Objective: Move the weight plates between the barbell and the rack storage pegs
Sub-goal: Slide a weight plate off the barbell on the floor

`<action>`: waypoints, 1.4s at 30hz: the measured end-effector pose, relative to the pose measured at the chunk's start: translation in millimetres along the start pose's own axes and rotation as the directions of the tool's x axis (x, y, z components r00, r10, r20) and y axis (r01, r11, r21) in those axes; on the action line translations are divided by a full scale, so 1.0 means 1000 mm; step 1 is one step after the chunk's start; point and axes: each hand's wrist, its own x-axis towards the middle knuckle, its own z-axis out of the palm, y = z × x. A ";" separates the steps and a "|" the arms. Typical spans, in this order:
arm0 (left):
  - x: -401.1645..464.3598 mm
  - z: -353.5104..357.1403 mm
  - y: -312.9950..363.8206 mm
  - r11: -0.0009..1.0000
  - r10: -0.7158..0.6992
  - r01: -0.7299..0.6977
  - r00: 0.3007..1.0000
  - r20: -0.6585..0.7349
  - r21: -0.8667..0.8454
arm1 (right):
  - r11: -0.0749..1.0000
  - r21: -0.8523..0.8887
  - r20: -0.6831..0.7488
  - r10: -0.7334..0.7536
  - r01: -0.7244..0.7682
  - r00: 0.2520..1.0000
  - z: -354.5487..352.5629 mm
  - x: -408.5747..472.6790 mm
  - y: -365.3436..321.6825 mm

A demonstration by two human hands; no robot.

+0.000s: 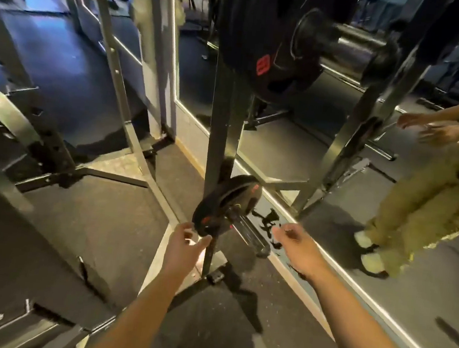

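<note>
Neither grip holds anything. Left hand reaches forward with the forearm stretched out from the lower edge of the view, fingers spread and lightly bent; its fingertips are at the lower rim of the small plate, touching it or almost touching, I cannot tell which. Right hand is also stretched forward, palm turned inward, fingers relaxed and loosely bent, just beside the free end of the lower peg but apart from it.

The small plate is black with red marks and sits on the lower peg, close against the dark post of the rack. The peg sticks out from the plate toward the person, and its outer part is bare.

Higher on the same post hangs a big plate, black with a red label, on an upper peg of shiny metal.

Behind the post stands a mirror along the wall. In it the person appears in olive trousers and light shoes, with both hands stretched out. Grey rack beams stand at the left, and the floor is dark rubber.
</note>
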 end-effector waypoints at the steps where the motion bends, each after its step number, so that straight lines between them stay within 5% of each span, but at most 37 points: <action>1: 0.009 0.003 0.009 1.000 0.010 -0.010 1.000 -0.009 0.015 | 0.999 -0.030 0.000 -0.026 0.026 1.000 -0.003 0.015 -0.007; 6: 0.050 0.018 0.025 0.998 -0.009 0.014 0.997 -0.076 0.063 | 0.956 -0.170 0.094 -0.226 0.239 0.970 -0.004 0.083 -0.053; 11: 0.062 0.020 0.028 0.993 0.016 0.006 0.983 -0.182 0.119 | 0.793 -0.388 0.324 -0.361 0.470 0.875 0.004 0.144 -0.094; 17: 0.087 0.035 0.030 0.919 0.017 0.091 0.963 -0.269 0.383 | 0.508 -0.459 0.645 -0.373 0.729 0.667 0.033 0.184 -0.104; 21: 0.098 0.058 0.033 0.850 -0.001 0.101 0.982 -0.190 0.517 | 0.232 -0.573 0.596 -0.541 0.786 0.594 0.053 0.185 -0.082; 26: 0.101 0.078 0.041 0.786 0.014 0.140 0.970 -0.244 0.602 | 0.219 -0.536 0.649 -0.511 0.815 0.564 0.050 0.195 -0.086; 32: 0.104 0.068 0.041 0.700 -0.008 0.143 0.981 -0.192 0.699 | 0.234 -0.604 0.517 -0.612 0.761 0.598 0.063 0.183 -0.069; 38: 0.119 0.055 0.045 0.566 0.141 -0.001 0.985 -0.095 0.824 | 0.232 -0.571 0.488 -0.675 0.788 0.553 0.063 0.191 -0.065; 42: 0.118 0.049 0.033 0.631 0.165 -0.085 0.986 -0.026 0.771 | 0.281 -0.549 0.478 -0.667 0.787 0.571 0.064 0.189 -0.063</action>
